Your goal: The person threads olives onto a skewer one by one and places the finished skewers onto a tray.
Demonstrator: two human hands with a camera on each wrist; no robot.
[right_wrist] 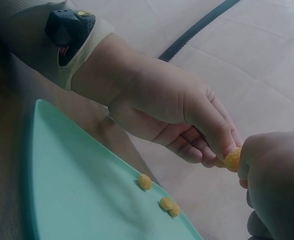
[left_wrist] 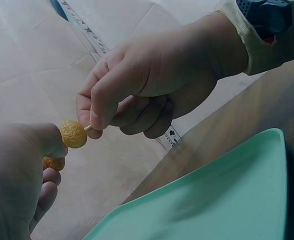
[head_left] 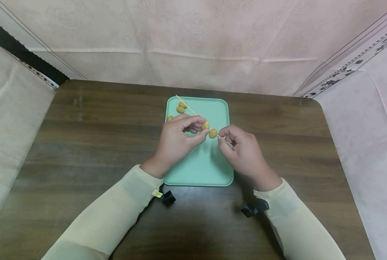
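Observation:
A thin wooden skewer [head_left: 186, 105] slants over the tray, its upper end pointing far left. Two wrinkled yellow-brown balls of food are in line with it. My left hand [head_left: 182, 134] pinches the upper ball [head_left: 205, 125] between thumb and fingers. Beside it, nearer my right hand [head_left: 243, 151], sits the second ball [head_left: 213, 133], threaded on the skewer. My right thumb and fingers pinch the skewer just below that ball, also in the left wrist view, where the skewer's tip [left_wrist: 88, 127] shows. Whether the upper ball is fully pierced is hidden by fingers.
Beneath both hands lies a mint-green tray [head_left: 200, 173] on a dark wooden table [head_left: 99, 151]. Three loose balls, including one by the rim [right_wrist: 145, 182], rest along the tray's far-left side. Pale cloth [head_left: 193, 43] hangs behind and at both sides.

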